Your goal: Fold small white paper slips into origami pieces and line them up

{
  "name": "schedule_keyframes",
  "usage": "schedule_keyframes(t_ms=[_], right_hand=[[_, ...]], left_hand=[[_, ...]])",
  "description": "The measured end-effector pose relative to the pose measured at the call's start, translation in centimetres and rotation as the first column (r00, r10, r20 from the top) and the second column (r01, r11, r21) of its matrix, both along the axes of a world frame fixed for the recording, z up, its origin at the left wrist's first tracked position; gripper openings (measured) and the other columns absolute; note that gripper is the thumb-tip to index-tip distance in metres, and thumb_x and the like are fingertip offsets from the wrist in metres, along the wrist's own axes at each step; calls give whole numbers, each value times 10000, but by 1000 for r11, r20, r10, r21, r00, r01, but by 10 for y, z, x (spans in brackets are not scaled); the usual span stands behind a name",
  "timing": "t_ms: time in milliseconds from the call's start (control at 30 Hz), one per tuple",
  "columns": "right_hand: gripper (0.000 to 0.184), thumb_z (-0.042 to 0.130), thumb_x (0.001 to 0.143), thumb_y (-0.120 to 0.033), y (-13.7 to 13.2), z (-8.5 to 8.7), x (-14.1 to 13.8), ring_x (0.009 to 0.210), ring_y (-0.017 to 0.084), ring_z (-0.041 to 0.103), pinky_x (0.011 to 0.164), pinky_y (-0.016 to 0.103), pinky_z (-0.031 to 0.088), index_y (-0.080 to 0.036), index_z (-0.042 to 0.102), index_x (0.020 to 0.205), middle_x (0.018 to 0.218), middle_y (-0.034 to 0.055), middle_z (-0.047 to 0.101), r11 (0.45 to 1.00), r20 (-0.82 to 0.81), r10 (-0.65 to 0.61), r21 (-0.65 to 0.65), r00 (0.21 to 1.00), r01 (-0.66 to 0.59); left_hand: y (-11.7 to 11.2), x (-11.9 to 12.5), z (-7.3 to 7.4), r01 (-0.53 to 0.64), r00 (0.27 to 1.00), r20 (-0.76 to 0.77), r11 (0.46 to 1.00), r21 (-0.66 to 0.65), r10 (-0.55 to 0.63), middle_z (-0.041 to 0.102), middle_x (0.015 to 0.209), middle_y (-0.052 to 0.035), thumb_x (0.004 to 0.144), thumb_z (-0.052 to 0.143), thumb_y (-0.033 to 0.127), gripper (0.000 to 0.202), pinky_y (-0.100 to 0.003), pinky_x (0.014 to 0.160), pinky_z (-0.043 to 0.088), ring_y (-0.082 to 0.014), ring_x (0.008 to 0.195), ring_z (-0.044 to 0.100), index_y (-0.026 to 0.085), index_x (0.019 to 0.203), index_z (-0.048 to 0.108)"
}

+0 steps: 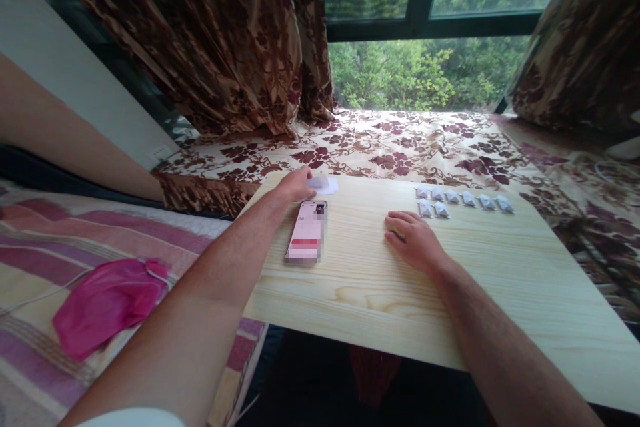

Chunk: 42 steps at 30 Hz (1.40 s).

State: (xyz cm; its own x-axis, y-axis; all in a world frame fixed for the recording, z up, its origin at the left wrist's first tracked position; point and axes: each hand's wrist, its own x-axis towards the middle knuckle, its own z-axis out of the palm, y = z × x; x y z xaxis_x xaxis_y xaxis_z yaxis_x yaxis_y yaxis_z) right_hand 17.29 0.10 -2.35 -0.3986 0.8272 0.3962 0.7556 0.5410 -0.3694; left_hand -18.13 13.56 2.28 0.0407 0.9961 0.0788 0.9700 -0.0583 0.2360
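Observation:
At the far left of the wooden table, my left hand (296, 184) pinches the edge of a small white sheet of paper (320, 183). Other white paper (333, 186) lies just under or beside that sheet; how many pieces there are I cannot tell. Close in front of this hand lies a phone (304, 232) with a lit pink screen. My right hand (413, 239) rests on the table with its fingers stretched to the left, holding nothing. Beyond it stand several small white folded paper shapes (469, 199), pointed like pyramids, in two rows.
The pale wooden table (360, 280) has its near edge at my body. A bed (190, 240) with a striped cover and a pink bag (111, 303) is on the left. Behind the table is a window ledge (395, 147) with flowered cloth, between curtains (235, 33).

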Motion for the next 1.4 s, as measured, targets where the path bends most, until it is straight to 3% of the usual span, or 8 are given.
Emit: schedule_keyframes(t_ms=[167, 467, 700, 1000, 1233, 1400], right_hand=[[323, 582, 937, -337, -1, -1, 0, 1233, 293, 591, 1072, 461, 476, -218, 715, 1206, 1310, 82, 686, 1000, 6, -7, -4, 1000, 7], [319, 581, 935, -332, 0, 0, 0, 1225, 287, 595, 1069, 458, 476, -216, 719, 1198, 1303, 84, 689, 1000, 7, -7, 1, 1000, 7], [328, 587, 927, -332, 0, -2, 0, 1242, 285, 588, 1076, 461, 471, -224, 718, 1208, 1309, 88, 688, 1000, 3, -13, -12, 1000, 13], [334, 581, 930, -335, 1, -2, 0, 1232, 290, 591, 1070, 462, 477, -223, 718, 1214, 1308, 91, 687, 1000, 3, -9, 5, 1000, 9], [332, 581, 932, -335, 0, -3, 0, 1235, 286, 593, 1076, 461, 472, -234, 715, 1219, 1303, 88, 690, 1000, -12, -11, 0, 1000, 11], [311, 597, 921, -320, -1, 0, -2, 1224, 275, 598, 1067, 451, 477, -255, 721, 1199, 1294, 74, 696, 1000, -31, -17, -2, 999, 17]], left_hand=[[1, -1, -1, -15, 1000, -13, 1000, 4, 15, 697, 1017, -68, 639, 757, 382, 485, -301, 674, 416, -238, 884, 639, 225, 1060, 576], [-2, 1, 5, 47, 999, -8, 999, 1, -47, 694, 1021, -60, 627, 766, 338, 462, -302, 692, 425, -229, 880, 631, 225, 1028, 566], [-3, 2, 4, 62, 998, -7, 998, 15, -62, 686, 1071, -73, 638, 782, 324, 460, -310, 737, 443, -242, 940, 629, 221, 1033, 570], [-5, 11, 1, 43, 999, -36, 987, 157, -38, 620, 1167, -101, 712, 742, 320, 425, -341, 866, 467, -268, 1049, 608, 224, 1084, 561], [7, 21, 1, 14, 997, -74, 987, 161, -2, 626, 1191, -131, 765, 688, 319, 399, -350, 979, 442, -284, 1142, 580, 191, 1125, 574], [18, 26, 1, 13, 998, -70, 982, 188, 0, 642, 1188, -143, 747, 688, 307, 404, -360, 964, 453, -294, 1126, 588, 180, 1121, 602]])
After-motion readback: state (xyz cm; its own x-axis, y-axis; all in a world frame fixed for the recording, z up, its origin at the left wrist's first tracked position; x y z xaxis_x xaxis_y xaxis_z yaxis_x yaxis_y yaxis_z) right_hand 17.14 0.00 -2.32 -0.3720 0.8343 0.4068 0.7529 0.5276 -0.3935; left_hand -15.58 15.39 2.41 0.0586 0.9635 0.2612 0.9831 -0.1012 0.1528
